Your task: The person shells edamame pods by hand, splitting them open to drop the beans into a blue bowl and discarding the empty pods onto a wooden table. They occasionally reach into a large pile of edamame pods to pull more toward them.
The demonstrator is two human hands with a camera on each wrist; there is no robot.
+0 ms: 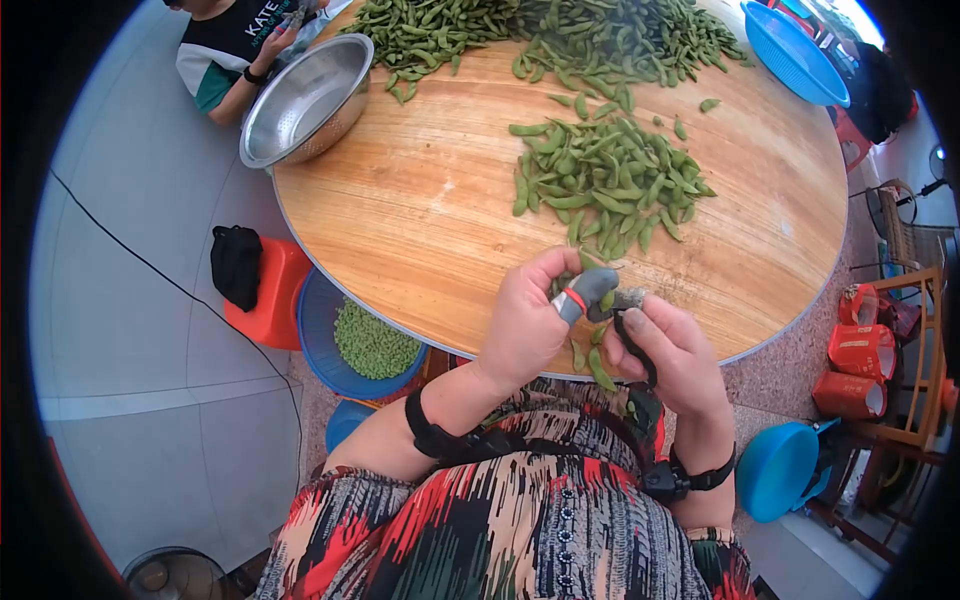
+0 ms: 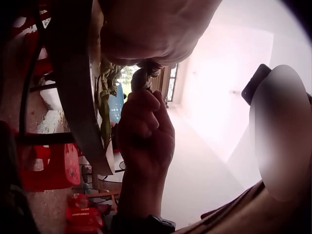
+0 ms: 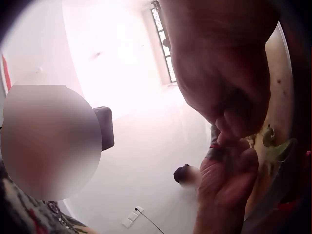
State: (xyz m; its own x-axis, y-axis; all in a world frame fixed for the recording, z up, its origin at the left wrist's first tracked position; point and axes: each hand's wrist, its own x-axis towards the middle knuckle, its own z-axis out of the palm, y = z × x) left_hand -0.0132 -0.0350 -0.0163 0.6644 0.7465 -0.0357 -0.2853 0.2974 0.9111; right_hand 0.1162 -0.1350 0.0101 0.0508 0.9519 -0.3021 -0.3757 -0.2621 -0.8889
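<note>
Both hands meet at the table's near edge over a green soybean pod [image 1: 607, 300], mostly hidden by the fingers. My left hand [image 1: 525, 320] pinches it, with a grey cover tied by a red band [image 1: 576, 299] on the thumb. From the other side, my right hand [image 1: 685, 355] holds the pod between thumb and fingers; a grey cover and a black strip [image 1: 634, 350] show at its fingers. Loose pods [image 1: 600, 370] lie just below the hands. Beyond them spreads a pile of soybean pods [image 1: 610, 180] on the round wooden table [image 1: 400, 210].
A larger pod heap [image 1: 600, 35] covers the table's far side. A steel colander [image 1: 310, 100] stands at the left edge, a blue basket [image 1: 795, 50] at the far right. Low on the left, a blue basin [image 1: 318, 325] holds shelled beans [image 1: 375, 340] beside a red stool [image 1: 275, 300]. Another person sits far left.
</note>
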